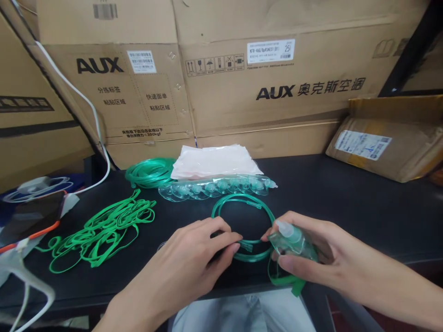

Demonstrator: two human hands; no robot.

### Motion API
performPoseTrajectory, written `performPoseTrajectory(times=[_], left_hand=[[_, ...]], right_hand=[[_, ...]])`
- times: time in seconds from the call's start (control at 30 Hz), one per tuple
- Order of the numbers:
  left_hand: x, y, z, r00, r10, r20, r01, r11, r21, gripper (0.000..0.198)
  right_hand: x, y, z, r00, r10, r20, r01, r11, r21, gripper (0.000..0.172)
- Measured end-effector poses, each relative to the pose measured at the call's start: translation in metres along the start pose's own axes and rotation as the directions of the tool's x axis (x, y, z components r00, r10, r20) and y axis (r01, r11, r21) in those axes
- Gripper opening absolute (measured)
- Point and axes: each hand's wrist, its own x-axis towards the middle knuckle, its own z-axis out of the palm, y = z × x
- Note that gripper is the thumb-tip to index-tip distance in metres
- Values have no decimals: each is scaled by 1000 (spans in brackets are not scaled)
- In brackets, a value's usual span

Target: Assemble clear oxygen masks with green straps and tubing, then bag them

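My right hand [311, 249] is closed around a clear green oxygen mask [299, 242] with a pale connector pointing up and left. A green elastic strap [284, 280] hangs from the mask below my fingers. My left hand [204, 251] pinches with thumb and forefinger at the near left part of a coil of green tubing [230, 198], which lies on the black table. The right fingertips are close to the coil's right side; whether they touch it I cannot tell. One end of the tubing shows inside the ring.
Behind the coil stands a row of several clear masks [211, 188], with white plastic bags [214, 161] behind it. More green tubing [148, 173] and a tangle of green straps [104, 230] lie left. A phone [34, 216] and white cables occupy the far left; cardboard boxes [221, 101] back the table.
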Motion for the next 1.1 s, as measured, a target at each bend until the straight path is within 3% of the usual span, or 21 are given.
performPoseTrajectory(times=[0.17, 0.37, 0.47, 0.6, 0.8, 1.0, 1.1], left_hand=[[12, -2, 6, 996, 85, 2, -85, 996, -3, 18], [12, 3, 14, 993, 119, -1, -119, 992, 47, 16], [7, 12, 19, 996, 52, -68, -48, 997, 69, 17], [12, 20, 13, 997, -65, -50, 60, 993, -101, 14], [39, 13, -16, 993, -94, 65, 107, 961, -254, 19], [49, 8, -27, 987, -159, 13, 152, 912, -381, 19], [48, 7, -25, 982, -189, -9, 168, 896, -411, 20]], right_hand=[[3, -2, -4, 998, 24, -60, -27, 999, -43, 35], [2, -10, -6, 992, 82, -92, -76, 995, 67, 40], [1, -11, 4, 988, 108, -109, -92, 986, 141, 43], [-1, -12, 10, 985, 109, -137, -80, 976, 201, 39], [11, -25, -22, 982, -18, -187, 9, 999, -46, 36], [27, -37, -38, 987, 40, -153, -91, 937, -337, 54], [28, -39, -38, 987, 42, -157, -98, 924, -370, 53]])
